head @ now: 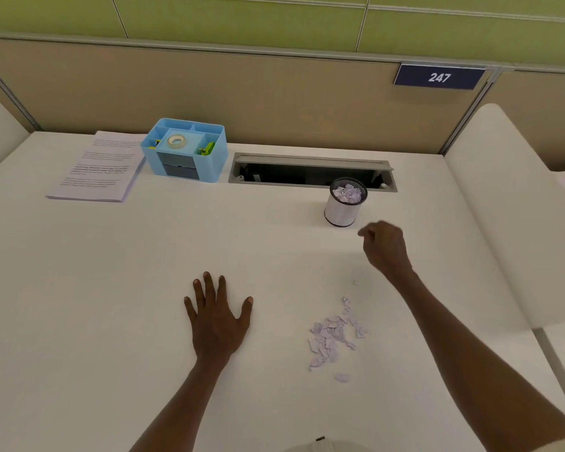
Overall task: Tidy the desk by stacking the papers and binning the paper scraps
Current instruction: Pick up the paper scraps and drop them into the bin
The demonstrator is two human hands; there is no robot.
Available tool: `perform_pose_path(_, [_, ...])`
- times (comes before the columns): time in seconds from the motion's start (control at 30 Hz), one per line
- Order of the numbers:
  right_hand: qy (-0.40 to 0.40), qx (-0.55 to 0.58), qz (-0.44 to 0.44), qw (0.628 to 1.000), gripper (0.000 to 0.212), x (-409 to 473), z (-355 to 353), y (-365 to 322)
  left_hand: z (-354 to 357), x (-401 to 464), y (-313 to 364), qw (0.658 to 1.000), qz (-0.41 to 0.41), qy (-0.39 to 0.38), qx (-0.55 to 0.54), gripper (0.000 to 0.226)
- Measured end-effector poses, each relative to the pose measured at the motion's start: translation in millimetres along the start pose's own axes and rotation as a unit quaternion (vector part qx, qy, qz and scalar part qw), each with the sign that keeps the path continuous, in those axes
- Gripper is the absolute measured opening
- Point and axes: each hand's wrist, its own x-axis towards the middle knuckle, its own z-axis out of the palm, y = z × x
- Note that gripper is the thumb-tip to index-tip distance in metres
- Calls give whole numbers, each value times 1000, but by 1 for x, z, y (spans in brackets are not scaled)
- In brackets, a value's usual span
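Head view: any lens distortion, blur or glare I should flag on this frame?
Head view: wide-angle bowing curves the partition top and desk edges; lighting soft and even, no glare, only faint shadows; printed text on the paper stack too soft to read; right hand slightly blurred near the mesh bin; left hand and scraps reasonably sharp.

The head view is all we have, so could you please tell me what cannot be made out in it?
- Right hand: fingers curl away from the camera; whether it holds a scrap is hidden.
- Bin: how deep its scraps go, hidden by its wall.
- Papers: print too blurred to read; sheet count unclear.
- Cable tray: contents lost in shadow.
- Organiser: drawer contents hidden.
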Motion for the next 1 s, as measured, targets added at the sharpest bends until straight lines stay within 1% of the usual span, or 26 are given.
perform_pose_path(0.07, [-72,-12,10,997,32,-29,10,16,0,0,0,1000,2,-1,1,92])
perform_pose_path(0.13, [-159,-30,-13,987,40,-57,21,22,0,0,-1,1000,2,-1,-3,93])
perform_pose_path(0.17, [-187,-42,-23,981,43,-73,26,22,0,0,-1,1000,2,-2,-3,93])
perform_pose_path(0.23, [-195,-53,-45,978,46,-104,35,17,1,0,-1,1000,2,-3,0,92])
perform_pose_path(0.33, [-143,-28,-99,984,40,-148,41,3,1,0,-2,1000,1,-1,-2,93])
perform_pose_path(0.4, [-134,-7,-133,982,37,-166,41,0,1,1,-2,1000,0,-5,-2,93])
perform_pose_path(0.43, [-149,10,-127,980,41,-171,37,-2,2,1,-2,1000,0,-6,0,93])
perform_pose_path(0.5, [-213,37,-87,973,59,-176,31,-1,2,1,-3,1000,1,-8,4,92])
perform_pose_path(0.57, [-264,-1,-119,957,78,-179,28,1,2,1,-3,1000,4,-7,5,91])
perform_pose_path(0.6, [-284,-30,-142,948,82,-181,28,0,2,1,-3,1000,5,-6,4,91])
perform_pose_path(0.63, [-299,-57,-158,939,80,-184,28,0,2,1,-3,1000,6,-5,3,91])
perform_pose_path(0.67, [-303,-78,-170,934,74,-185,29,0,2,0,-3,1000,6,-5,2,91])
perform_pose_path(0.73, [-288,-96,-184,935,56,-187,31,2,1,0,-2,1000,5,-6,1,90])
perform_pose_path(0.8, [-266,-97,-197,939,44,-187,31,3,1,0,-3,1000,4,-7,2,85])
perform_pose_path(0.9, [-232,-93,-221,943,34,-185,29,3,1,0,-2,1000,4,-8,3,82])
perform_pose_path(1.0, [-208,-139,-256,934,25,-181,25,-1,0,0,-2,1000,5,-7,3,82])
